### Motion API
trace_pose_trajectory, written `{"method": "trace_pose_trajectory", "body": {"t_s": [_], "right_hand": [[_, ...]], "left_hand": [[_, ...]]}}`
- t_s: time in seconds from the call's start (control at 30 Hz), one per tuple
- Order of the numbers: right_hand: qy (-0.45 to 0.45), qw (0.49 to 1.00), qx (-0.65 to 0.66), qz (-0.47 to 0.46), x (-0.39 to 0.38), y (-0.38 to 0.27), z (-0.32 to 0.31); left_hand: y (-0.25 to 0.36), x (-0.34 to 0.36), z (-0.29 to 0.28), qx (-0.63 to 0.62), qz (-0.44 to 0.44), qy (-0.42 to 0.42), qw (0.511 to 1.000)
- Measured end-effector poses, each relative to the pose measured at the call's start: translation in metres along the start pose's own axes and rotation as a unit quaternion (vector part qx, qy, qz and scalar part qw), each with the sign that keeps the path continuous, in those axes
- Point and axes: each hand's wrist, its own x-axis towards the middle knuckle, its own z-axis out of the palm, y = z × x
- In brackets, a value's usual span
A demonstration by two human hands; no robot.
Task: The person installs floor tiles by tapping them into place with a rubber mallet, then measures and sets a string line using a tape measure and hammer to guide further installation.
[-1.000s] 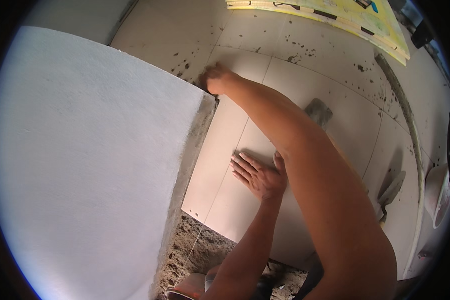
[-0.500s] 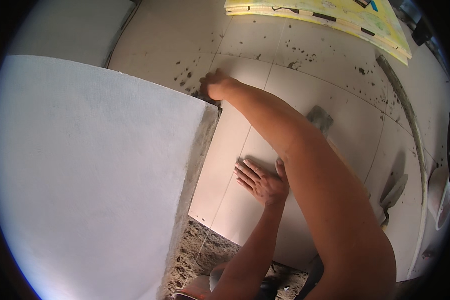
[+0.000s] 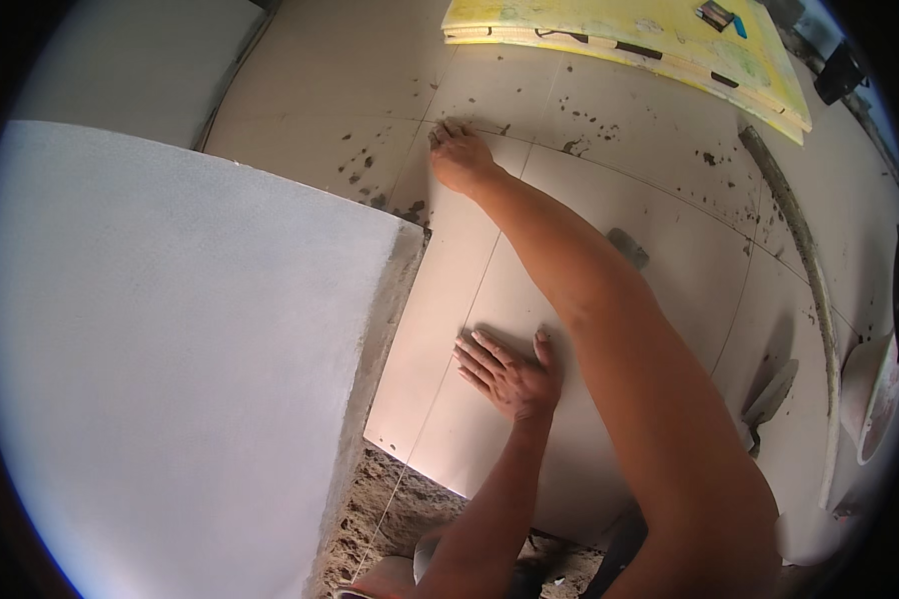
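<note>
My left hand (image 3: 509, 371) lies palm down on a pale floor tile (image 3: 410, 389), fingers spread. My right arm reaches across it; my right hand (image 3: 457, 157) rests near the tile's far edge, fingers slightly bent on the surface, with no held thing visible. Beside both is a white block-like surface (image 3: 180, 349) with a grey mortar edge. Dark crumbs (image 3: 410, 213) lie by its corner. A grey flat tool (image 3: 629, 250) is partly hidden behind my right arm. A thin line runs over the tiles and the rough soil (image 3: 385, 499) at the near edge.
Yellow boards (image 3: 619, 22) carry small items (image 3: 717, 15) at the back. A long straight bar (image 3: 784, 210), bent by the lens, lies on the right, near a trowel (image 3: 769, 394) and a pale bowl (image 3: 864, 399). A dark object (image 3: 834, 75) stands upper right.
My right hand has moved from the white block's corner up and to the right along the tile, uncovering dark crumbs there. My left hand stays spread on the tile.
</note>
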Motion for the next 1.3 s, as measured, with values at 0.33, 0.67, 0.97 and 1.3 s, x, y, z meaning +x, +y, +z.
{"method": "trace_pose_trajectory", "body": {"t_s": [0.33,0.67,0.97,1.3], "right_hand": [[-0.097,0.988,0.102,0.068,-0.040,-0.005,-0.054],[-0.021,0.914,-0.024,0.404,-0.302,0.154,-0.090],[0.024,0.915,-0.053,0.400,-0.373,0.176,-0.071],[0.101,0.921,-0.058,0.373,-0.382,0.174,-0.060]], "left_hand": [[-0.008,0.003,0.007,0.021,-0.008,0.017,1.000],[0.000,-0.002,0.015,0.048,-0.005,0.017,0.999],[0.004,-0.002,0.010,0.071,-0.030,-0.021,0.997],[-0.001,0.002,0.011,0.068,-0.028,-0.013,0.997]]}}
